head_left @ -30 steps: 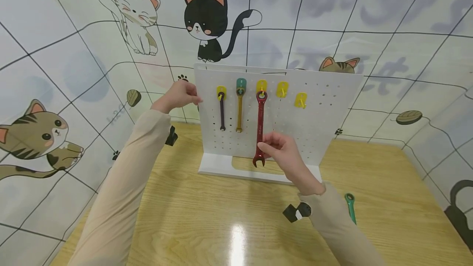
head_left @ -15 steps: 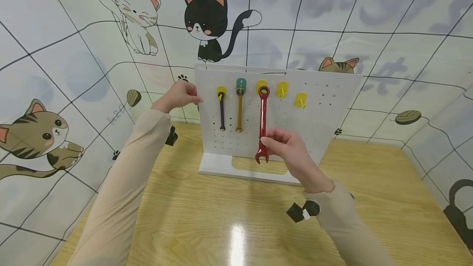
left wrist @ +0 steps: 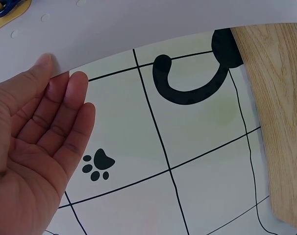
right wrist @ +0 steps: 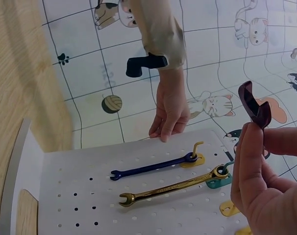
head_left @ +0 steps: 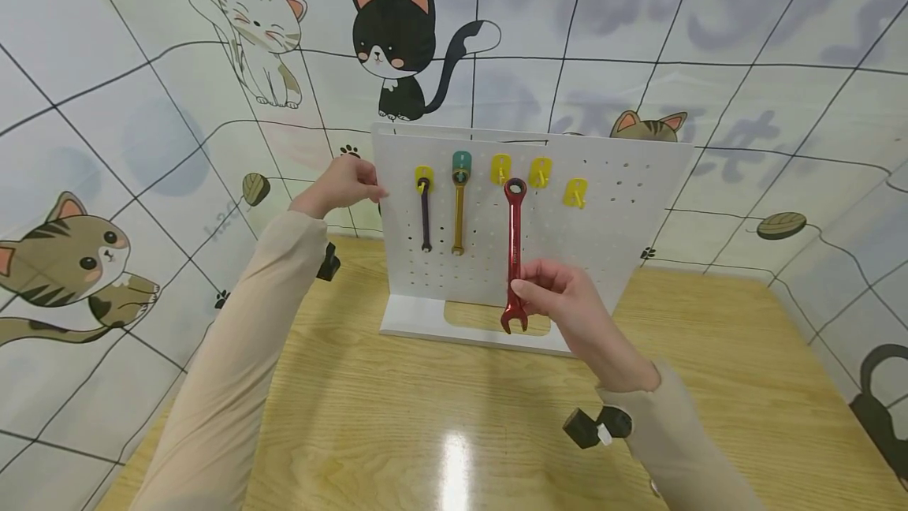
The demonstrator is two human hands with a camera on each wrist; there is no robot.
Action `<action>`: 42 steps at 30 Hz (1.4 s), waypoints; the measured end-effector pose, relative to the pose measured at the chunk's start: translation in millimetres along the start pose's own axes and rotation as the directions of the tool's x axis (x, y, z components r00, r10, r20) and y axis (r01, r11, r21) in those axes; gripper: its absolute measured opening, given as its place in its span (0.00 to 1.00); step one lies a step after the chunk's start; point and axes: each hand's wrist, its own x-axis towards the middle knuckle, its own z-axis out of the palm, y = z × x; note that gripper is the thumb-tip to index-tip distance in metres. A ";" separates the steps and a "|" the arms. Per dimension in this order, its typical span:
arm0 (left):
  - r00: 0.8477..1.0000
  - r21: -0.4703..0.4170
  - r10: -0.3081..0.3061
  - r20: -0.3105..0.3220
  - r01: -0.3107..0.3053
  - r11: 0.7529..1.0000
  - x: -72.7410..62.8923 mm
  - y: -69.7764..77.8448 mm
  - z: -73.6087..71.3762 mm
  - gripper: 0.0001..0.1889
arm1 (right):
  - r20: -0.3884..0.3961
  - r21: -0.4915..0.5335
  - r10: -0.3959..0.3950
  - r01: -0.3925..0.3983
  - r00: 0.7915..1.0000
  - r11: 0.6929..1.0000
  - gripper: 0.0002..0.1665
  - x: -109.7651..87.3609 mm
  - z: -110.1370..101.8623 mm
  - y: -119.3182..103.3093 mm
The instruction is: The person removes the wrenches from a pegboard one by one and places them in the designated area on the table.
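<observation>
My right hand (head_left: 560, 298) pinches a red combination wrench (head_left: 515, 235) near its lower, open end, thumb in front. The wrench stands nearly upright before the white pegboard (head_left: 603, 251), its ring end off the hooks; in the right wrist view only the dark red open end (right wrist: 256, 110) shows. My left hand (head_left: 347, 181) holds the board's left edge, the thumb on the front face and the fingers behind it. A dark blue-purple wrench (head_left: 426, 215) hangs on a yellow hook, and a gold wrench (head_left: 459, 215) hangs beside it on a teal hook (head_left: 462, 159).
Bare yellow hooks (head_left: 501, 167) continue to the right of the gold wrench. The board's white base (head_left: 414, 314) rests on a wooden table (head_left: 397, 416). A cat-printed backdrop (head_left: 539, 93) encloses the back and sides. My right sleeve (head_left: 674, 432) covers part of the table.
The red wrench has come off its yellow hook and moved right and toward me in my right hand. The right sleeve now hides the green wrench on the table. My left hand stays put.
</observation>
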 end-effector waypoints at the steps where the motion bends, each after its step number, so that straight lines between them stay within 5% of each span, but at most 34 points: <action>1: 1.000 -0.001 -0.001 0.000 0.001 1.000 0.0 0.2 0.0 0.09 | 0.007 -0.001 -0.001 0.001 1.000 1.000 0.02 -1.9 -0.6 0.6; 42: 1.000 -0.009 -0.012 0.003 0.012 1.000 -0.7 -0.6 0.2 0.09 | -0.022 -0.067 0.108 -0.109 0.994 0.992 0.14 -50.5 -23.3 41.2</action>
